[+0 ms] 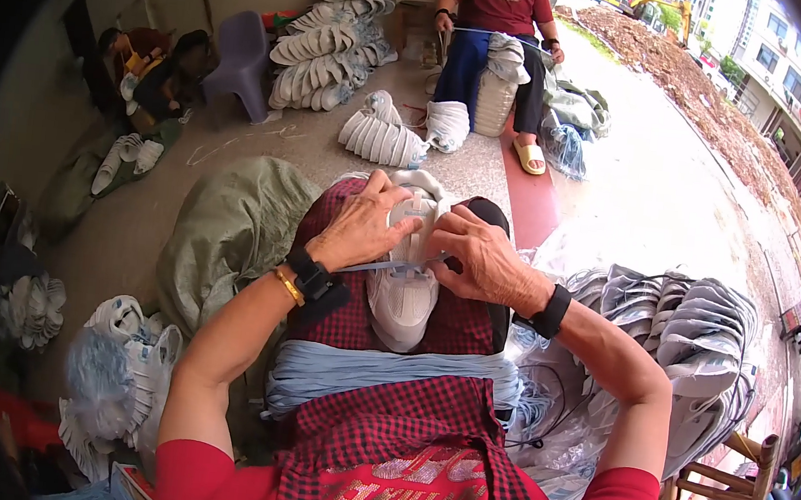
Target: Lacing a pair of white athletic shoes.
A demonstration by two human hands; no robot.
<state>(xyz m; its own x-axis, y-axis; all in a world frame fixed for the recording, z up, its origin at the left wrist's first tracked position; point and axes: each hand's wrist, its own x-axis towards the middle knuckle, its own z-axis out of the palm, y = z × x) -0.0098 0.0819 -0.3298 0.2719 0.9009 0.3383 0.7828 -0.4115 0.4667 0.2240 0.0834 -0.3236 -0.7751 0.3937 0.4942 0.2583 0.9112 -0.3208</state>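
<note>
A white shoe upper [401,310] rests in my lap on a dark red checked cloth, its toe toward me. Through its lower eyelets runs a pale blue shoelace [370,266], one length of it stretching left beneath my left wrist. My left hand [365,222] is closed on the upper's left side, thumb pressed over the tongue. On the other side my right hand [486,260] has its fingers curled in a pinch on the lace beside the eyelets. A thick bundle of pale blue laces [388,376] lies across my lap, nearer my body.
Stacked shoe uppers [702,327] stand at my right, near a wooden stool [720,488]. More uppers [124,368] and a green sack [229,224] are at my left. Ahead, another person [501,9] sits holding a lace, beside stacked uppers [328,50] and a purple chair [240,61].
</note>
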